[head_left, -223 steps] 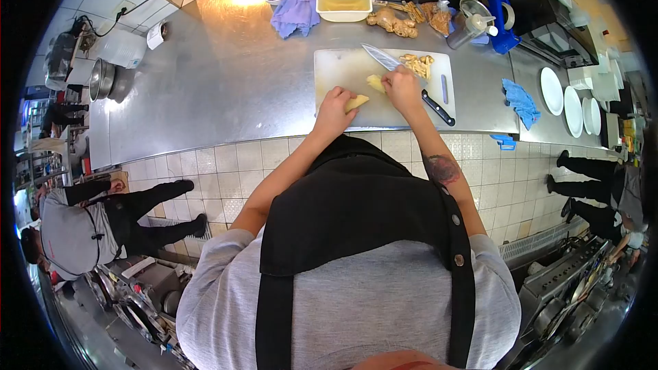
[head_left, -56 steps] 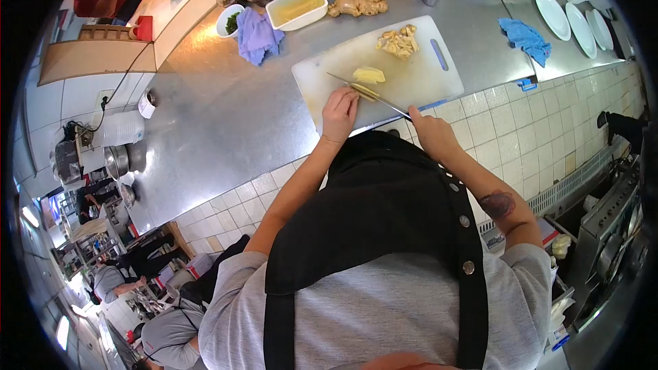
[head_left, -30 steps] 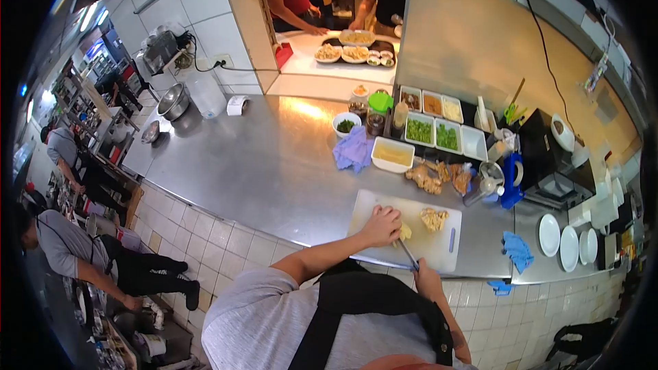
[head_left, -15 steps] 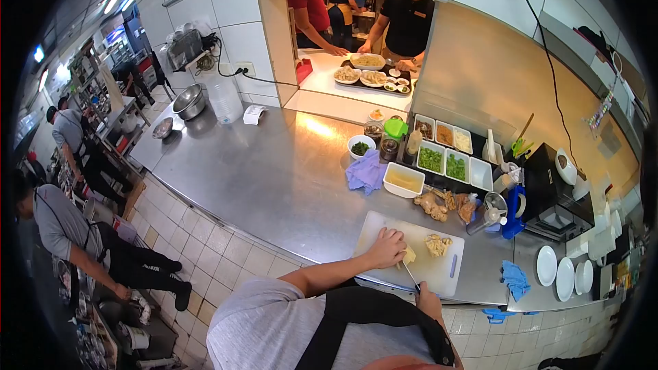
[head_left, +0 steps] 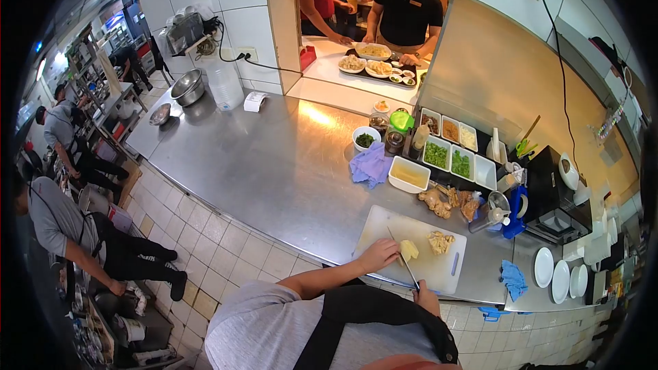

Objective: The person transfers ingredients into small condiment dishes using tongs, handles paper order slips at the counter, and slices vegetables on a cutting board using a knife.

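Fig. | my left hand pins pale ginger piece on cutting board | right hand grips knife | sliced pile done; whole ginger root uncut

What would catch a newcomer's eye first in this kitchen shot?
Low in the view, the white plastic cutting board sits on the long steel counter. On it the left hand rests beside a pale yellow ginger piece, while the right hand holds the long knife. Behind it, a purple cloth lies crumpled.
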